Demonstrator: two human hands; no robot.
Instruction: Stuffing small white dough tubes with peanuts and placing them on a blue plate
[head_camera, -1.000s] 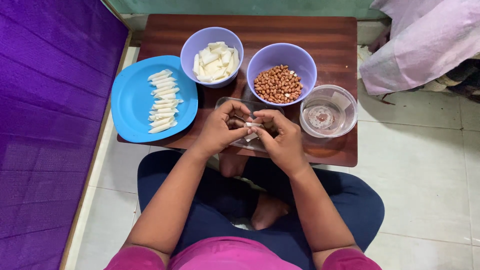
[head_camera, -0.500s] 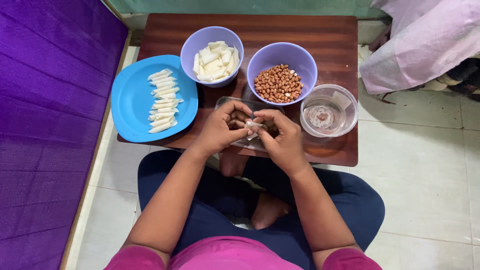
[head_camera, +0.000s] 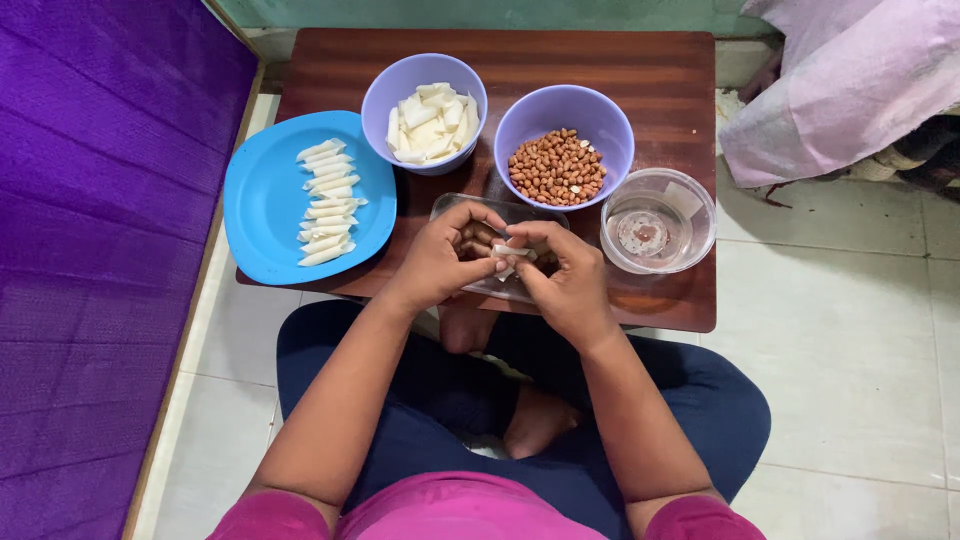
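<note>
White wrapper piece (head_camera: 508, 256) is pinched between both hands, left hand (head_camera: 445, 255) and right hand (head_camera: 565, 275), fingertips pressed together over a clear tray (head_camera: 520, 290). Just beyond the hands, peanuts (head_camera: 557, 167) are kept in a purple bowl (head_camera: 600, 115) on the surface (head_camera: 520, 60).

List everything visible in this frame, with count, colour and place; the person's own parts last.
table: one, dark brown wood, centre
plate: one, blue, table's left edge
rolls: a column, white, on the plate
left bowl: one, lilac, holds white wrapper pieces
right bowl: one, lilac, holds peanuts
clear bowl: one, right of the hands
clear tray: one, under the hands
wrapper: one, white, between both hands
left hand: holds wrapper
right hand: holds wrapper
</note>
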